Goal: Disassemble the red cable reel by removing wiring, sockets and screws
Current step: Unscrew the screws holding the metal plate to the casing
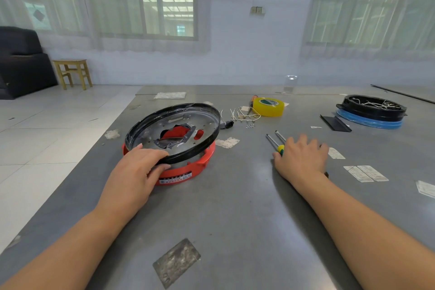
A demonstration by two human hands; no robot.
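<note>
Now the grey table (235,207) carries everything, and the red cable reel (188,168) lies on its left part, near the table edge. On top of the reel sits a metal plate with black rim (174,129), tilted so that its far side is higher; through a torn hole in its middle the red body shows. The left hand (138,167) grasps the near rim of this plate, thumb over the top and fingers curled under the edge.

The right hand (301,160) rests on the table well to the right of the reel, and it covers the handles of two screwdrivers (274,140); their metal shafts point away from the person. I cannot tell if the fingers already hold a handle or only lie on it.

As I judge it, the step in hand is to take a screwdriver while the reel is kept steady. To do it well, the left hand should hold the plate firmly so it does not slide off the red body, and the right hand should choose the tip that fits the screw heads before it comes over.

Farther back lie a yellow tape roll (269,106), then loose white wire pieces (244,116), and some small screws (250,126) just in front of them.
</note>
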